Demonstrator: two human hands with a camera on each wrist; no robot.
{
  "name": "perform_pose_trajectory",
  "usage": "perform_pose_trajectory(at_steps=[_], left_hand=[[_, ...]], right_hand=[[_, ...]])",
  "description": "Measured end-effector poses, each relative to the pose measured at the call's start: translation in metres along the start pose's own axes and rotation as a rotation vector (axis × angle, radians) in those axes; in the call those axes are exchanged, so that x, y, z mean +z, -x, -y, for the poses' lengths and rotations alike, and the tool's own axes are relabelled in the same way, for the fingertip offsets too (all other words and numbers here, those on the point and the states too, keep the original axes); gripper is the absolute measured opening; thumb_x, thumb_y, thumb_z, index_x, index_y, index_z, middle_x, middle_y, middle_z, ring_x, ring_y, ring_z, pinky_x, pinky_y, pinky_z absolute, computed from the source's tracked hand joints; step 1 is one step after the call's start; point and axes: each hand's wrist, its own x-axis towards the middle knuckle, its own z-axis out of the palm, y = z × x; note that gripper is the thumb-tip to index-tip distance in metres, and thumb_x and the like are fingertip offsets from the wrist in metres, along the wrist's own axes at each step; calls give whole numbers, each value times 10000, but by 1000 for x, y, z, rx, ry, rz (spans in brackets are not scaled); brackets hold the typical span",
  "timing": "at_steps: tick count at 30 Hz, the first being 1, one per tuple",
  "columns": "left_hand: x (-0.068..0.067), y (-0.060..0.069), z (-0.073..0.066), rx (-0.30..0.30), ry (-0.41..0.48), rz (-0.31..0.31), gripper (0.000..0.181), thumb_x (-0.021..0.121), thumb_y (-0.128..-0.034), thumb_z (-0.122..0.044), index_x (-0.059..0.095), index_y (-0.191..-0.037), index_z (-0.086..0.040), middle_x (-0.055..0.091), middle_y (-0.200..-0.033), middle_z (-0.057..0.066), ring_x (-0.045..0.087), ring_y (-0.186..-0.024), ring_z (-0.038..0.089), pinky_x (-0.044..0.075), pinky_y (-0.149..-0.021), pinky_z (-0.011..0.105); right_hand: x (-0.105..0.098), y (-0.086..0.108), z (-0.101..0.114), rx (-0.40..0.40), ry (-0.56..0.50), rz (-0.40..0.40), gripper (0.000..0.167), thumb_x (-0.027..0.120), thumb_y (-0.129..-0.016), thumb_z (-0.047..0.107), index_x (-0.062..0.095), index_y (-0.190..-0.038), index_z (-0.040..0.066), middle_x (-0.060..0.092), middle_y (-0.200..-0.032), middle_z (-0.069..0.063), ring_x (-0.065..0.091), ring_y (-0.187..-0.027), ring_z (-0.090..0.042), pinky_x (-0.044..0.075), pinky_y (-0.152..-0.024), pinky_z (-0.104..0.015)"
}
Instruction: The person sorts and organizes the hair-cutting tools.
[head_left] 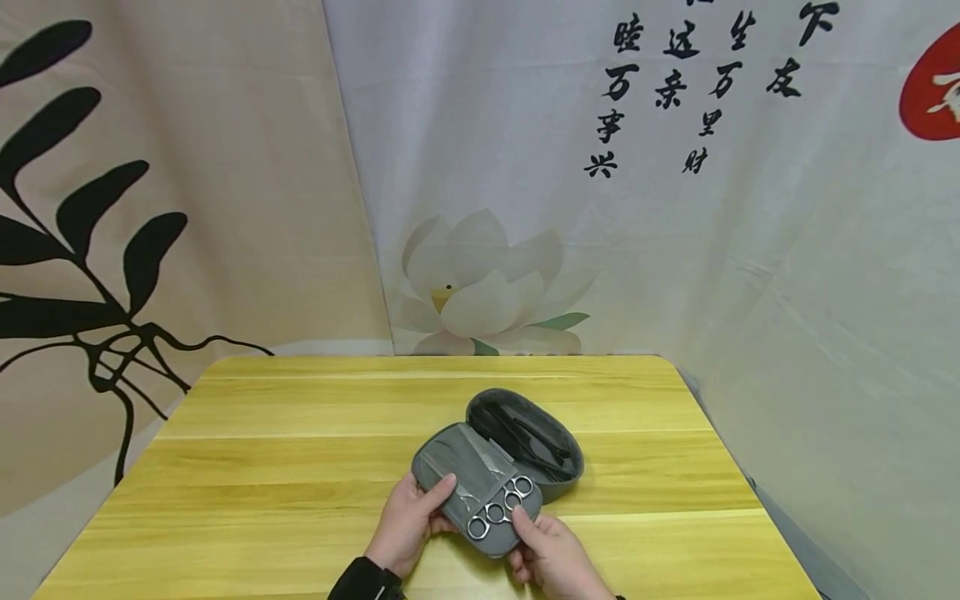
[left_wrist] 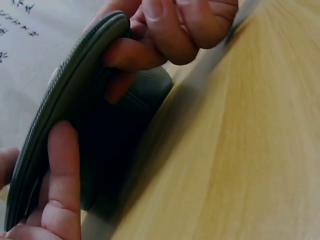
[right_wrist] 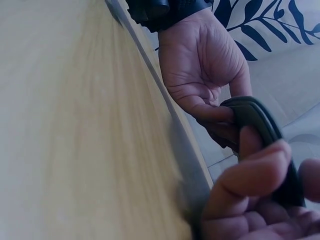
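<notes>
A grey zip case stands opened on the table, its lid folded out toward me and its deeper base behind to the right. Several silver finger rings of scissors stick out of a clear pocket in the lid; their blades are hard to make out. Black items, not clear in kind, lie inside the base. My left hand grips the lid's left edge, thumb on top and fingers beneath. My right hand pinches the lid's near right edge, its thumb beside the scissor rings. In the left wrist view the lid is tilted up off the table.
The wooden table reaches around the case on all sides. Behind it hangs a printed cloth with a lotus and dark lettering. A dark cuff covers my left wrist.
</notes>
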Motion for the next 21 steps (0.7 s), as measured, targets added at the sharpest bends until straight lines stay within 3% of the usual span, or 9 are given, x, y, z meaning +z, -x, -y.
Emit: perform_pose_trajectory(at_steps=[3, 6, 9, 13, 17, 21], left_hand=[[0, 0, 0, -21, 11, -27, 566, 648, -1083, -232, 406, -1474, 97, 808, -1075, 80, 804, -907, 170, 665, -754, 372], [-2, 0, -2, -32, 19, -71, 568, 636, -1091, -243, 416, -1491, 95, 806, -1063, 52, 795, -910, 143, 657, -754, 336], [-4, -1, -4, -26, 24, -133, 596, 614, -1106, -261, 397, -1524, 103, 787, -1103, 32, 773, -954, 106, 646, -797, 296], [-9, -3, -8, 8, 60, -196, 632, 568, -1128, -286, 350, -1545, 137, 712, -1285, 51, 709, -1096, 31, 605, -940, 228], [-11, -4, -11, 27, 98, -229, 613, 546, -1137, -284, 365, -1535, 145, 675, -1390, 89, 685, -1151, 0, 575, -998, 196], [-12, -5, -10, 36, 117, -247, 604, 549, -1136, -270, 374, -1540, 143, 675, -1410, 93, 688, -1160, 0, 572, -1009, 196]], right_hand=[[0, 0, 0, 10, 11, 44, 397, 456, -1158, 394, 694, -906, 200, 645, -693, 99, 592, -609, -49, 522, -609, -203], [1, 0, 0, 19, 16, 37, 377, 470, -1154, 394, 672, -913, 186, 643, -696, 89, 593, -605, -54, 530, -610, -207], [2, -1, 0, 16, 17, -11, 364, 487, -1149, 387, 692, -964, 150, 678, -758, 73, 579, -631, -49, 522, -605, -203], [-1, -4, 0, 3, 8, -111, 363, 516, -1137, 386, 699, -1092, 76, 727, -886, 47, 553, -680, -50, 499, -604, -201], [-2, -5, 0, -4, -18, -173, 334, 542, -1128, 371, 672, -1153, 64, 744, -911, 44, 547, -687, -53, 484, -603, -202], [-2, -5, 0, -20, 0, -241, 321, 560, -1123, 342, 701, -1119, 54, 748, -865, 58, 548, -663, -40, 480, -580, -192]])
